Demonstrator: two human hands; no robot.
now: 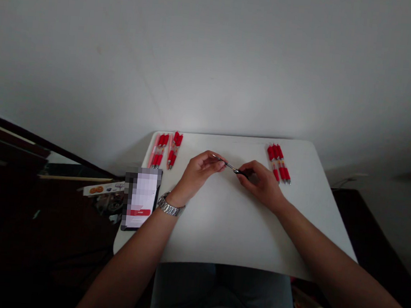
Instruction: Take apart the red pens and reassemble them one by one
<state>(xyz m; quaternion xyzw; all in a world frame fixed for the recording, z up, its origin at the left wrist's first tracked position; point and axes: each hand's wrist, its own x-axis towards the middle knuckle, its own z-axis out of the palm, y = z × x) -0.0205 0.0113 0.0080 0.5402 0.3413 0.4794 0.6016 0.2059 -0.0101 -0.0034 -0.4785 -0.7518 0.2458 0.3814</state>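
Head view, looking down on a small white table (228, 223) set against a pale wall.

Both hands meet over the middle of the table, a little toward its far edge. The left hand (199, 170) comes in from the near left, fingers curled narrow, thumb and fingertips pinched on one end of a thin pen part (229, 165). The right hand (260, 180) comes in from the near right, fingers also drawn close, gripping the other, darker end. The part spans the short gap between the two hands, slanting slightly down toward the right hand, held just above the tabletop. Whether it is a refill or a slim barrel cannot be told; it is too small.

A metal wristwatch (170, 205) sits on the left wrist.

Far left corner: a group of red pens (165, 150) laid side by side, pointing roughly toward the near edge, in two loose clusters. Far right corner: a second bundle of red pens (278, 163), angled, just beyond the right hand and apart from it.

Left edge, nearer the person: a phone (140, 198) lying flat, screen lit and blurred, partly overhanging the edge.

Below the near edge, the person's lap in grey cloth. Dark floor and clutter at left, unclear.
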